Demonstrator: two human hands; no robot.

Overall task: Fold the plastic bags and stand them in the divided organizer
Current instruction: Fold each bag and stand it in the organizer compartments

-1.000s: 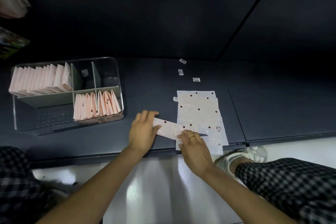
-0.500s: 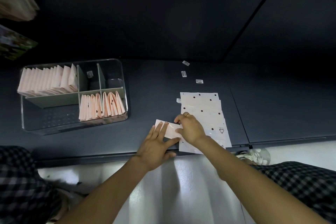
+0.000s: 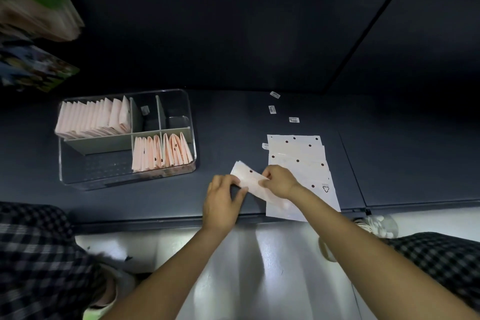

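Folded bag strip [image 3: 250, 181], pale pink with one dark dot, is sitting at centre frame, tilted from upper left to lower right, raised slightly off the dark desk [image 3: 233, 122]. Left hand [image 3: 222, 201] is pinching the strip's left end, thumb on top, fingers curled beneath. Right hand [image 3: 279, 181] is pinching its right part, fingers curled over the edge. Both grips are closed on the strip.

Just right of the hands, a stack of flat bags [image 3: 298, 153], white with dark dots, is lying on the desk; the right forearm is crossing its lower part.

The clear divided organizer [image 3: 191, 122] is standing at left of centre. Folded bags are standing upright in its upper-left compartment [image 3: 93, 118] and its lower-right compartment [image 3: 161, 152].

Small labels [image 3: 293, 119] are lying on the desk above the stack.
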